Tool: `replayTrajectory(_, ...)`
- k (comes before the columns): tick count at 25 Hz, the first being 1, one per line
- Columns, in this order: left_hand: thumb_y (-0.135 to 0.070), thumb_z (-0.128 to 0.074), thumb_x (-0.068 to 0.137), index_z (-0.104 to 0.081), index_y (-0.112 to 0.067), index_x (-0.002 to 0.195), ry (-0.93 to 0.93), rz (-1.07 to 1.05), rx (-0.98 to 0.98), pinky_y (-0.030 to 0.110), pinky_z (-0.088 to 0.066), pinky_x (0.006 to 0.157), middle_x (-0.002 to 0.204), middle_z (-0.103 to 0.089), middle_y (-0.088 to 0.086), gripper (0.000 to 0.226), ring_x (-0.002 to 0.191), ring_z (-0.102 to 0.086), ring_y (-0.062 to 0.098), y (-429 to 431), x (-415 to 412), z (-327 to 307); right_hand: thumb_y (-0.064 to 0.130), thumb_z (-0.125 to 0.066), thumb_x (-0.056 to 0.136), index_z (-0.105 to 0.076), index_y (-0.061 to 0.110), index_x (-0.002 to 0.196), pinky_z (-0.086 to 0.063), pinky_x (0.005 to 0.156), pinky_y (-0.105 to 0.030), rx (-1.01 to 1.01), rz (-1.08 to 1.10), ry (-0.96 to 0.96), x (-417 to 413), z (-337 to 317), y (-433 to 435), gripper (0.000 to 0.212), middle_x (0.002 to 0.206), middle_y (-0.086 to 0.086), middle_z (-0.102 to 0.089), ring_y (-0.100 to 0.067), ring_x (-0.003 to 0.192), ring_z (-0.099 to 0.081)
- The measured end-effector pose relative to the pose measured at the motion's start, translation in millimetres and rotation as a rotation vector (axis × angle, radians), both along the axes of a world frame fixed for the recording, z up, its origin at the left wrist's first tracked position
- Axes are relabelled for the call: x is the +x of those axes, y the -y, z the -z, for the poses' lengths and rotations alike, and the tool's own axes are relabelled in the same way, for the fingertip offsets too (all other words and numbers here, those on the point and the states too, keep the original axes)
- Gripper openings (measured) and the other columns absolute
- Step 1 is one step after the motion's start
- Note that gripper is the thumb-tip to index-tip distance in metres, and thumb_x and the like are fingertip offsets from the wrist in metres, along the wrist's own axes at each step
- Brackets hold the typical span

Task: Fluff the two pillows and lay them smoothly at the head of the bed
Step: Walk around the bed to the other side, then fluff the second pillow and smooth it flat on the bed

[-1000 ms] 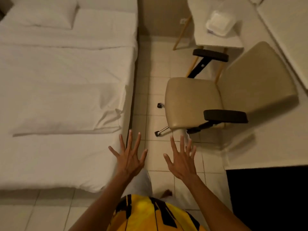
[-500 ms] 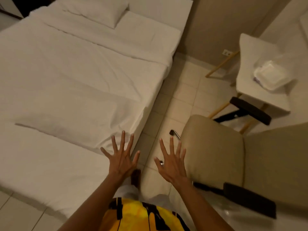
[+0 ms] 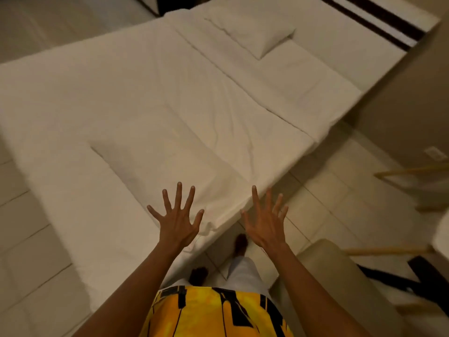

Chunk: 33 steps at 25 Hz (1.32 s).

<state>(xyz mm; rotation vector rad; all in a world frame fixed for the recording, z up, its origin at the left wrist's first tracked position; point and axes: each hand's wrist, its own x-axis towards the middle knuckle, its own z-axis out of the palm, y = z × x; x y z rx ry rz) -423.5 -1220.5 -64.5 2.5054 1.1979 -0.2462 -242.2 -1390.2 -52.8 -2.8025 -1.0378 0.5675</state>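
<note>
One white pillow [image 3: 252,32] lies flat at the head of the white bed [image 3: 73,105], far from me at the top of the view. A second white pillow [image 3: 165,161] lies flat across the bed's near part, its corner just ahead of my fingers. My left hand [image 3: 178,220] hovers with fingers spread over the bed's near edge, holding nothing. Over the floor beside the bed, my right hand [image 3: 266,220] is also spread wide with nothing in it.
A dark-striped headboard [image 3: 379,18] runs along the top right. A beige chair seat [image 3: 323,268] stands close at my right, with wooden table legs [image 3: 410,171] beyond it. Tiled floor [image 3: 340,190] separates bed and chair. My feet stand by the bed's edge.
The view has swung left and closer to the bed. The near pillow now lies just ahead of my hands. Both hands stay spread and hold nothing.
</note>
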Motion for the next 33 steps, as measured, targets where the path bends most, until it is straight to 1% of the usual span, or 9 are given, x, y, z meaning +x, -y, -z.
replayTrajectory(6,-0.071,-0.006,0.089,0.010,-0.043,0.155,-0.002,-0.276,0.033,0.080,0.001,0.109,0.166,0.020,-0.003,0.074,0.152,0.018,0.035,3,59,-10,0.072,-0.022,0.095,0.021,0.040,0.154,0.009,0.117,-0.065,-0.028,-0.295,-0.053,81,4,-58,0.080,0.165,-0.007,0.024,-0.044,0.150,0.020)
replayTrajectory(12,-0.069,-0.005,0.088,-0.002,-0.039,0.157,-0.025,-0.560,0.037,0.080,0.005,0.107,0.168,0.007,0.000,0.074,0.153,0.011,0.037,-5,92,-12,0.072,-0.021,0.094,0.023,0.041,0.153,0.009,0.120,-0.063,-0.082,-0.538,-0.081,132,8,-113,0.080,0.165,-0.005,0.026,-0.041,0.149,0.024)
replayTrajectory(16,-0.067,-0.011,0.091,-0.009,-0.036,0.158,-0.034,-0.634,0.057,0.079,0.000,0.109,0.168,0.002,0.003,0.074,0.154,0.006,0.038,-40,91,1,0.073,-0.025,0.093,0.023,0.042,0.153,0.007,0.121,-0.062,-0.053,-0.590,-0.110,137,17,-177,0.082,0.166,-0.007,0.022,-0.042,0.151,0.019)
replayTrajectory(19,-0.067,-0.017,0.092,-0.001,-0.035,0.158,-0.046,-0.700,0.080,0.077,-0.001,0.111,0.169,0.005,0.004,0.075,0.154,0.005,0.038,-81,86,24,0.074,-0.029,0.092,0.020,0.042,0.154,0.005,0.121,-0.061,-0.016,-0.588,-0.147,130,37,-230,0.085,0.167,-0.006,0.017,-0.042,0.152,0.016)
replayTrajectory(25,-0.072,-0.005,0.085,0.013,-0.036,0.156,-0.082,-0.829,0.077,0.076,-0.002,0.112,0.167,0.019,0.004,0.082,0.154,0.009,0.038,-176,72,120,0.080,-0.035,0.086,0.021,0.048,0.152,0.000,0.122,-0.061,0.017,-0.555,-0.218,119,134,-350,0.092,0.168,-0.003,0.016,-0.042,0.152,0.013)
replayTrajectory(27,-0.075,-0.010,0.085,0.015,-0.037,0.156,-0.055,-0.868,0.106,0.077,-0.003,0.111,0.166,0.022,0.006,0.084,0.154,0.010,0.038,-227,71,166,0.085,-0.036,0.082,0.022,0.051,0.150,0.000,0.121,-0.062,0.021,-0.595,-0.223,117,179,-400,0.096,0.167,-0.003,0.018,-0.043,0.152,0.014)
replayTrajectory(30,-0.086,-0.026,0.082,0.016,-0.041,0.155,0.015,-0.922,0.082,0.081,-0.006,0.108,0.167,0.020,0.005,0.095,0.153,0.007,0.042,-289,76,236,0.092,-0.038,0.074,0.021,0.054,0.149,0.000,0.121,-0.063,0.015,-0.587,-0.238,119,247,-465,0.102,0.166,-0.005,0.022,-0.046,0.151,0.014)
replayTrajectory(31,-0.090,-0.027,0.078,0.014,-0.042,0.155,0.047,-0.951,0.096,0.082,-0.010,0.107,0.167,0.017,0.005,0.100,0.153,0.004,0.043,-301,79,271,0.094,-0.038,0.072,0.020,0.055,0.149,-0.002,0.121,-0.064,0.043,-0.570,-0.237,116,279,-480,0.104,0.166,-0.005,0.022,-0.047,0.151,0.012)
replayTrajectory(33,-0.095,-0.027,0.072,0.007,-0.042,0.156,0.071,-0.978,0.184,0.083,-0.022,0.103,0.169,0.008,0.005,0.105,0.152,-0.005,0.046,-304,87,316,0.095,-0.038,0.070,0.012,0.055,0.152,-0.010,0.120,-0.065,0.197,-0.537,-0.163,111,320,-487,0.104,0.168,-0.007,0.016,-0.049,0.151,0.003)
